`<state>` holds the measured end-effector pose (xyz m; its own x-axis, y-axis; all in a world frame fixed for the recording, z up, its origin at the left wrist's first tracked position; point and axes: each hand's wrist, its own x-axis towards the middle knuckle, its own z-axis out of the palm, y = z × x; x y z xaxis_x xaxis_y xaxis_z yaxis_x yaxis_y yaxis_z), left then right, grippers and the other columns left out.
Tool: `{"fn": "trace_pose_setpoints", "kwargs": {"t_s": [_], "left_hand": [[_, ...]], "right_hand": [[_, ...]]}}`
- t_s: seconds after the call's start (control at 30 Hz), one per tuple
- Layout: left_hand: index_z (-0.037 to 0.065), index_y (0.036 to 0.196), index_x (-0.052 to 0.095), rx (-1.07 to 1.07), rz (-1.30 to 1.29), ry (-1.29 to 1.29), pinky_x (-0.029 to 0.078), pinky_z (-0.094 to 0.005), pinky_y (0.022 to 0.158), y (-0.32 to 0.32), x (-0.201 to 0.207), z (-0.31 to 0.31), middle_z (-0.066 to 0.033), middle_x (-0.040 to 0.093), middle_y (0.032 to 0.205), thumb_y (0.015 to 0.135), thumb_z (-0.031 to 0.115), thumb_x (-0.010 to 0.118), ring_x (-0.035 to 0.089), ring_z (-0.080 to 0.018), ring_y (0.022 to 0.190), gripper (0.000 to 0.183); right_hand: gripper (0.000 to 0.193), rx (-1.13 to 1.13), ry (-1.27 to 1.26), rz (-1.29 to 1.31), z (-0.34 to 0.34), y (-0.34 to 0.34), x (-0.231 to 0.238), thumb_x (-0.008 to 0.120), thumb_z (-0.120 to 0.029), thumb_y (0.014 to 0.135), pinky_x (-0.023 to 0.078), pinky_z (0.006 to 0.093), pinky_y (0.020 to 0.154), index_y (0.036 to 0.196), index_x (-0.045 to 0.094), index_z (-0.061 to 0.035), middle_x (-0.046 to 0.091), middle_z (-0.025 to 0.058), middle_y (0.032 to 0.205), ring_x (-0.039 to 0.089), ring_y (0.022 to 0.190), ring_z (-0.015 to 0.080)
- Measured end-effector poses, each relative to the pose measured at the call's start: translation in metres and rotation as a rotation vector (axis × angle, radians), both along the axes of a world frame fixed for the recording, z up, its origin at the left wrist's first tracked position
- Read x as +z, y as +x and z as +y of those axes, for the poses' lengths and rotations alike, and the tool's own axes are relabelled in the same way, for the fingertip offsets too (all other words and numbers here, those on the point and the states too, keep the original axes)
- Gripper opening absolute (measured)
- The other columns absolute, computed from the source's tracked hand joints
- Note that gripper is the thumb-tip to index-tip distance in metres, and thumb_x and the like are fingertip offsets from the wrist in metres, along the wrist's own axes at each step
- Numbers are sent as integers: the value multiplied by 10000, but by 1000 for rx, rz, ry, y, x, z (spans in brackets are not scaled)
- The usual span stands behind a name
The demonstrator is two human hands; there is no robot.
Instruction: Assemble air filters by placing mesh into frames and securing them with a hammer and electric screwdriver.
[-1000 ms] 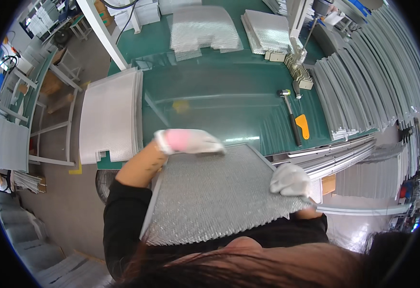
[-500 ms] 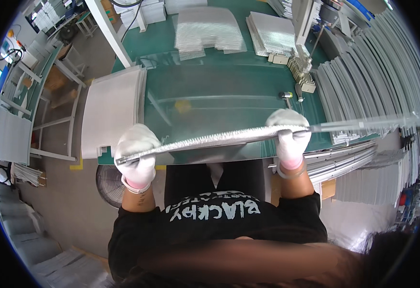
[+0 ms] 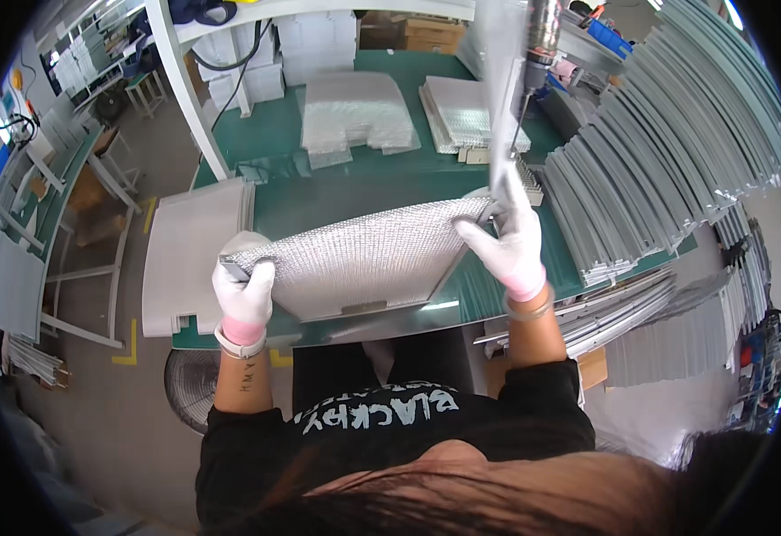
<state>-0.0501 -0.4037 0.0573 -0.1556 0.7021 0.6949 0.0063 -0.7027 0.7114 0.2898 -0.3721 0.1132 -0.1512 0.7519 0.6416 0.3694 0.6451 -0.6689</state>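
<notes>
A silvery mesh filter panel (image 3: 363, 263) is tilted over the near edge of the green table, its textured face toward me. My left hand (image 3: 246, 284), in a white glove, is closed on its upper left corner, thumb on the near side. My gloved right hand (image 3: 508, 237) is at the upper right corner, thumb against the edge and fingers upward. From those fingers rises a long pale strip (image 3: 505, 98), blurred by motion; where it meets the panel is hard to make out. A grey edge piece shows at the left corner.
Flat white sheets (image 3: 189, 250) are stacked at the table's left. Mesh sheets (image 3: 359, 112) and another mesh stack (image 3: 466, 112) lie at the back. A power screwdriver (image 3: 542, 36) hangs at the upper right. Many upright framed panels (image 3: 667, 152) crowd the right side.
The panel has tipped from edge-on to showing its face. The pale strip has swung from pointing right to standing upright, and my right hand has moved slightly left and turned upward.
</notes>
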Motion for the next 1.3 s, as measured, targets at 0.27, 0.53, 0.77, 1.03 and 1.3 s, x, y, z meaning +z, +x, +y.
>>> {"fn": "trace_pose_setpoints", "kwargs": {"t_s": [0.27,0.53,0.77,1.03,1.3], "left_hand": [[-10,1040,605,-49,11,1,454,-295,863,-2,-3,-4,-76,632,994,831,2,584,573,-140,925,211],[-11,893,658,-129,409,-299,467,-257,649,-19,57,-21,-18,633,811,796,52,726,585,-92,733,134],[-8,1043,608,114,-48,61,469,-253,693,0,23,-11,-57,616,975,769,18,755,580,-122,783,312],[33,1203,536,341,-289,237,395,-167,611,22,10,10,26,548,863,679,-52,842,421,-32,680,613],[-38,1232,589,636,35,260,463,-249,647,14,10,9,-112,696,1063,837,44,709,530,-133,678,421]], "right_hand": [[610,348,444,-666,7,19,85,683,42,764,507,374,646,1345,558,-94,656,134,881,621,691,296],[637,622,315,-888,8,-28,108,617,37,764,507,410,667,1374,515,-114,617,132,848,622,739,327],[574,660,379,-820,6,-59,99,660,7,771,498,399,662,1331,557,-62,583,122,801,600,715,320],[545,650,263,-763,6,-63,100,601,23,789,493,412,686,1325,561,-66,554,148,805,588,744,338],[621,608,312,-796,9,-67,96,618,51,771,490,408,679,1369,526,-90,561,141,803,585,729,329]]}}
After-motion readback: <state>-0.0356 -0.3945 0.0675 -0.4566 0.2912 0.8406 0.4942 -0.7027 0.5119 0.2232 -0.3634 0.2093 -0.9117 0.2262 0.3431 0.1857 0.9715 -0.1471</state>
